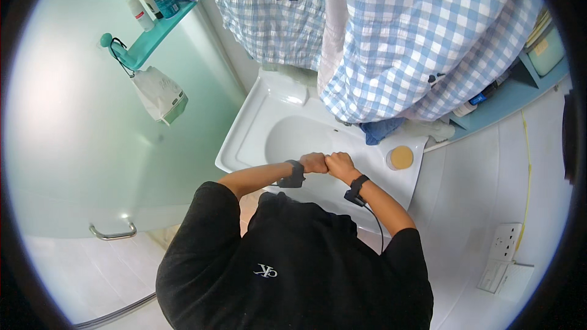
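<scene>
A: Got a look at the bare left hand [313, 162] and bare right hand [340, 164]?

B: Yep, touching. Fingers apparently curled inward, but can't tell if pinching anything or pressed shut.

A: And under the fingers?

B: Glossy white, ceramic-looking washbasin [243, 146] with a rounded bowl. Probably heavy, stiff and fixed, slick when wet, chippable if knocked. For a steady hold, go for the rim, left of the fingers.

A: Round tan-topped tub [402, 157], pale-sided, right of the fingers?

B: Likely light, maybe slippery. Best gripped around the sides, not pinched by the top.
</scene>
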`<act>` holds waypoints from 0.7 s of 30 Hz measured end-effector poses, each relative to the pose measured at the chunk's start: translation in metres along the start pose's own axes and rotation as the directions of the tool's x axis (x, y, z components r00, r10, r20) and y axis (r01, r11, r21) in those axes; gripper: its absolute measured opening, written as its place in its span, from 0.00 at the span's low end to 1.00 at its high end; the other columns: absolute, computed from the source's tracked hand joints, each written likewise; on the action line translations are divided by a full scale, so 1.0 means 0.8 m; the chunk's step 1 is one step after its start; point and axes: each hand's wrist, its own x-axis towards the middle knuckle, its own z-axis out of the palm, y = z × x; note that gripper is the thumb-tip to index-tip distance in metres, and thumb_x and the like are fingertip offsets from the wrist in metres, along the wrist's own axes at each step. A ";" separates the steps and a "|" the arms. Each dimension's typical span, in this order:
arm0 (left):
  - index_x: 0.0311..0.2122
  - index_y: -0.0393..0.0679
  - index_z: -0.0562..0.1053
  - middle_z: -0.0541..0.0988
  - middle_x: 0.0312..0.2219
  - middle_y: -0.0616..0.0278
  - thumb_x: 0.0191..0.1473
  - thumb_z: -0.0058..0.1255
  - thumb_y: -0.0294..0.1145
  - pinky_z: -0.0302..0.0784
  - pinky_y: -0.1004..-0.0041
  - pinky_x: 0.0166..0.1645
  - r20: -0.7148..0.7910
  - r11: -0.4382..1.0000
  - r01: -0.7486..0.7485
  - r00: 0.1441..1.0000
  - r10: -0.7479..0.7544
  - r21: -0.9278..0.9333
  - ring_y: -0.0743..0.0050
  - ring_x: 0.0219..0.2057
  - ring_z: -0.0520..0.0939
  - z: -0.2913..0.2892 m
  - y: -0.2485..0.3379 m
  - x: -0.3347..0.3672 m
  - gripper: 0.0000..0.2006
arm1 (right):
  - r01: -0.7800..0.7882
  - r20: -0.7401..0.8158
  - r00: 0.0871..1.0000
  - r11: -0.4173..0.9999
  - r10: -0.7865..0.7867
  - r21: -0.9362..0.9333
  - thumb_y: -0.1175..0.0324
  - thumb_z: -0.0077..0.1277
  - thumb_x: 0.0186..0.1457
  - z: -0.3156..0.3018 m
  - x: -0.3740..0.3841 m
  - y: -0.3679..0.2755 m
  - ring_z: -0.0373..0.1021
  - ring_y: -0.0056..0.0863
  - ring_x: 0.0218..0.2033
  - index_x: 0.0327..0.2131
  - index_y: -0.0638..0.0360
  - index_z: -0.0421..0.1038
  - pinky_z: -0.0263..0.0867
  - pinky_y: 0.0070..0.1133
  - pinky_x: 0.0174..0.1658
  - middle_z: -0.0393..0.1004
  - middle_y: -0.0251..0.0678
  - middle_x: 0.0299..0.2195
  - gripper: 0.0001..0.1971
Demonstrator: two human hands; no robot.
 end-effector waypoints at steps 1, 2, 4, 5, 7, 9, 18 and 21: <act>0.26 0.37 0.72 0.75 0.19 0.52 0.36 0.46 0.40 0.69 0.65 0.28 0.010 1.000 -0.002 1.000 0.002 0.002 0.57 0.22 0.76 0.003 -0.001 0.000 0.15 | -0.007 0.002 1.000 1.000 0.007 0.007 0.71 0.48 0.35 0.007 0.003 -0.001 0.70 0.38 0.22 0.23 0.60 0.70 0.66 0.30 0.26 0.71 0.43 0.19 0.06; 0.27 0.38 0.73 0.75 0.22 0.50 0.37 0.45 0.41 0.70 0.64 0.31 -0.013 0.999 0.042 0.999 -0.042 0.010 0.54 0.26 0.76 0.006 -0.002 -0.002 0.16 | -0.041 0.037 0.999 0.999 0.040 0.026 0.71 0.47 0.36 0.014 0.005 -0.003 0.70 0.38 0.23 0.23 0.60 0.70 0.66 0.30 0.27 0.71 0.43 0.20 0.06; 0.26 0.38 0.73 0.75 0.24 0.49 0.39 0.43 0.40 0.70 0.63 0.34 -0.054 0.994 0.096 0.994 -0.093 0.060 0.52 0.29 0.76 0.026 -0.014 0.007 0.15 | -0.126 0.103 0.987 0.990 0.120 0.056 0.72 0.46 0.37 0.029 0.012 -0.009 0.70 0.38 0.25 0.21 0.60 0.72 0.67 0.29 0.29 0.72 0.44 0.23 0.06; 0.26 0.38 0.73 0.75 0.24 0.49 0.39 0.43 0.40 0.70 0.63 0.34 -0.045 0.993 0.104 0.994 -0.102 0.062 0.52 0.29 0.76 0.041 -0.027 0.011 0.15 | -0.124 0.106 0.987 0.990 0.116 0.068 0.72 0.46 0.37 0.034 0.013 -0.013 0.70 0.38 0.25 0.21 0.60 0.72 0.67 0.29 0.29 0.72 0.44 0.23 0.06; 0.25 0.39 0.73 0.76 0.24 0.50 0.40 0.42 0.39 0.71 0.64 0.34 -0.055 0.983 0.102 0.994 -0.095 0.150 0.54 0.29 0.76 0.038 -0.023 0.005 0.14 | -0.187 0.058 0.982 0.973 0.180 0.136 0.71 0.46 0.37 0.039 0.010 -0.020 0.70 0.38 0.28 0.22 0.61 0.72 0.67 0.29 0.29 0.72 0.46 0.27 0.06; 0.24 0.40 0.73 0.76 0.24 0.52 0.41 0.40 0.35 0.71 0.65 0.33 -0.048 0.967 0.144 0.989 -0.137 0.212 0.55 0.28 0.77 0.041 -0.016 -0.002 0.12 | -0.245 0.135 0.966 0.949 0.221 0.198 0.71 0.46 0.38 0.045 0.004 -0.023 0.69 0.40 0.31 0.22 0.62 0.71 0.67 0.30 0.30 0.71 0.49 0.30 0.06; 0.20 0.45 0.73 0.75 0.19 0.55 0.38 0.43 0.31 0.72 0.66 0.28 0.004 0.856 -0.114 0.992 0.129 0.504 0.58 0.23 0.77 0.071 -0.010 -0.012 0.06 | -0.383 0.094 0.907 0.711 0.410 0.590 0.70 0.46 0.37 0.097 -0.043 -0.036 0.68 0.47 0.26 0.19 0.65 0.71 0.65 0.33 0.31 0.69 0.52 0.21 0.08; 0.18 0.46 0.73 0.75 0.18 0.55 0.35 0.45 0.30 0.72 0.66 0.26 -0.019 0.852 -0.137 0.985 0.170 0.505 0.59 0.21 0.77 0.095 -0.007 -0.014 0.04 | -0.326 0.038 0.913 0.672 0.406 0.665 0.70 0.46 0.37 0.120 -0.060 -0.039 0.67 0.48 0.24 0.18 0.66 0.71 0.65 0.34 0.31 0.68 0.53 0.20 0.08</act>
